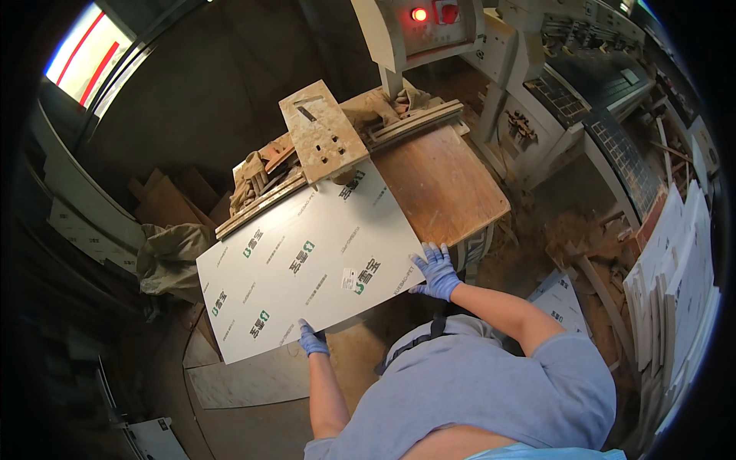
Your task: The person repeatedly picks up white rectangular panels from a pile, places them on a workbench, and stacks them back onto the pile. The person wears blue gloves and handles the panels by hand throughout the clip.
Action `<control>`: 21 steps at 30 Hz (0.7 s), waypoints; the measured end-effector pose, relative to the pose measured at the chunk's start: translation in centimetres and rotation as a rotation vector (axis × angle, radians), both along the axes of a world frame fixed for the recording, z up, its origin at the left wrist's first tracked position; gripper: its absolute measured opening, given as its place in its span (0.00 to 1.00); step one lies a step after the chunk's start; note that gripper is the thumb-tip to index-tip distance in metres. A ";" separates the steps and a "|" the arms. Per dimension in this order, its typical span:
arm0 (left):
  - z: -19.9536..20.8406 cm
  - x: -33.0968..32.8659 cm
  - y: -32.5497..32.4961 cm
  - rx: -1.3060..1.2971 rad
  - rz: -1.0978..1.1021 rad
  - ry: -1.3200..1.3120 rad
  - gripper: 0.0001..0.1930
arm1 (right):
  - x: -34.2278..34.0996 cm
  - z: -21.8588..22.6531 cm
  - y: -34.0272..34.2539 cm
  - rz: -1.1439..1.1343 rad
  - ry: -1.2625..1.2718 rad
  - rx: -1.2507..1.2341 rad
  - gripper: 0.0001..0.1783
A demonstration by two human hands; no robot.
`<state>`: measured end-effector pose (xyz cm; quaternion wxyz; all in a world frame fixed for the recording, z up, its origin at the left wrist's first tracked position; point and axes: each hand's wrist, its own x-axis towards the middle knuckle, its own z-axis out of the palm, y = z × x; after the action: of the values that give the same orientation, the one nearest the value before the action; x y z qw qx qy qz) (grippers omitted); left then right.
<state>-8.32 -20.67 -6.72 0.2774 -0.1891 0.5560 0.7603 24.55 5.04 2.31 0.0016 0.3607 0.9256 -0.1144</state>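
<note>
A large white printed panel (307,268) lies on a machine's worktable, tilted across it, with its near part sticking out toward me. My left hand (313,339), in a blue glove, grips the panel's near edge; a fingertip shows on top and the other fingers are hidden beneath. At the panel's near right corner rests my right hand (437,274), also gloved, its fingers spread over the edge. Above the panel's far edge stands a dusty wooden housing (322,134) with a slot and several holes. Bare brown board (441,184) of the worktable shows right of the panel.
Wooden guide rails (261,203) run along both sides of the housing. Behind is a control box (429,31) with a lit red lamp. White panels (675,284) stand stacked at the right, near wood scraps. A cloth sack (172,257) sits left; another machine (590,92) stands far right.
</note>
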 end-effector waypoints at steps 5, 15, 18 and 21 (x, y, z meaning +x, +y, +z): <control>0.7 0.4 0.3 -0.022 -0.024 -0.011 0.23 | 0.1 0.1 0.0 0.002 0.004 0.007 0.53; 1.6 0.1 0.2 0.071 -0.102 -0.119 0.23 | 0.1 0.7 0.5 0.000 0.003 -0.036 0.54; 1.6 0.2 0.1 0.079 -0.108 -0.117 0.22 | 0.1 0.7 0.6 0.000 0.002 -0.037 0.54; 1.5 0.1 0.0 0.028 -0.117 -0.105 0.22 | 0.2 0.7 0.9 0.020 0.004 -0.052 0.53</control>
<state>-8.26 -20.67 -5.20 0.3529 -0.1922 0.5400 0.7395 24.78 5.90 2.99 0.0103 0.3513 0.9258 -0.1390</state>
